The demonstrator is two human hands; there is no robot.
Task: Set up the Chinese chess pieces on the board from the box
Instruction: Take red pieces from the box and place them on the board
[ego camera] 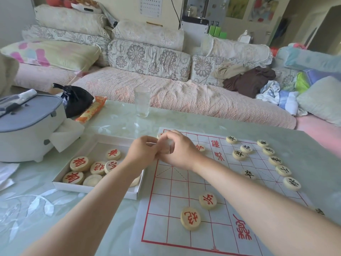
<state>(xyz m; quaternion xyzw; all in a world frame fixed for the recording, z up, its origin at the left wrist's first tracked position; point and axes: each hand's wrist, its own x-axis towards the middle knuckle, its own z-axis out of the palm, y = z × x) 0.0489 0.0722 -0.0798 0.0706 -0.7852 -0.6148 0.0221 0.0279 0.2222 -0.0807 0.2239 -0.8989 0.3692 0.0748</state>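
The paper board (184,228) with red lines lies on the glass table, and the white box (96,189) sits to its left. Several red pieces (79,164) remain in the box. On the board, two red pieces (208,200) lie near me and one more (200,148) by my right wrist. Several black pieces (239,154) stand along its right side. My left hand (143,150) and my right hand (181,151) meet over the board's far left corner. The right hand's fingers curl around a pale piece (168,145). The left fingertips are pinched against it; what they hold is hidden.
A drinking glass (142,101) stands beyond the board. At the left are a white appliance with a grey lid (27,126), a black bag (76,100), an orange packet (92,111) and white paper (68,133). A sofa (166,93) runs behind the table.
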